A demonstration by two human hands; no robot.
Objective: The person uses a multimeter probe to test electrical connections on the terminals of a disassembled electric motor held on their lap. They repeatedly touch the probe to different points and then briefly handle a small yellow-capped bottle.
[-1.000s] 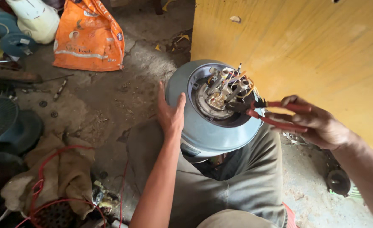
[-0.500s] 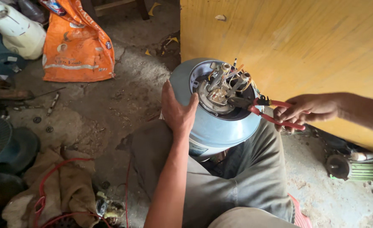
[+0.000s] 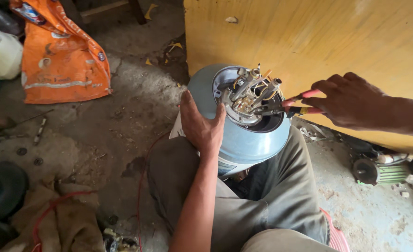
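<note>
Two hands busy: left hand (image 3: pixel 202 128) spread flat on blue tank (image 3: pixel 244 144); right hand (image 3: pixel 349 100) fingers clenched around red-handled pliers (image 3: pixel 286 108), tips biting fittings (image 3: pixel 251 93).

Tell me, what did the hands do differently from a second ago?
Hardly anything moved. The right hand still grips the red-handled pliers, jaws still at the metal fittings on the end of the round blue-grey tank. The left hand stays flat on the tank's side. Only the camera view shifted, sliding the orange plastic bag leftward.
</note>
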